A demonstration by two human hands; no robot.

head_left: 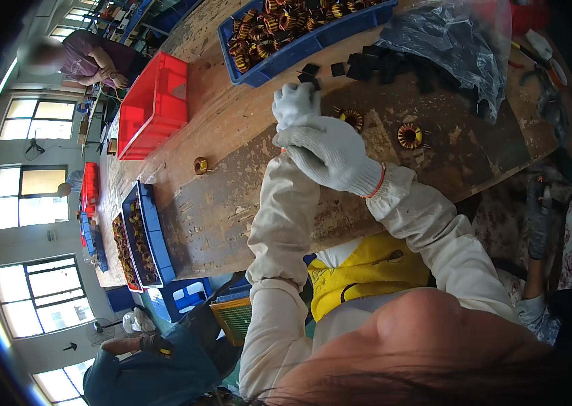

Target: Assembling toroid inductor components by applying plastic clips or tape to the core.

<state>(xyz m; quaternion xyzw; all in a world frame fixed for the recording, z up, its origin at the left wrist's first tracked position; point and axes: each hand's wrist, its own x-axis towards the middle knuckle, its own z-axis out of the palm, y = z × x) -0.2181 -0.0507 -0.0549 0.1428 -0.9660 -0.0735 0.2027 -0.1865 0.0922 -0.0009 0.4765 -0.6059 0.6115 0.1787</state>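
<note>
Both my hands wear white knitted gloves and meet above the worn wooden table. My left hand (296, 103) is closed with its fingers curled; its palm side is hidden. Across the left wrist lies my right hand (334, 152), its fingers wrapped round the cuff of the left glove. Just beyond the right hand is a wire-wound ring coil (351, 120), partly covered by it. Another coil (409, 136) with copper and yellow winding lies further right. Black square pads (367, 66) are scattered past my left hand.
A blue bin (265, 71) full of coils stands at the far side, beside a clear plastic bag (455, 47). Leftward are a red crate (154, 108), a lone coil (200, 166) and another blue bin (154, 233). Co-workers are at the left and right; pliers (550, 101) lie far right.
</note>
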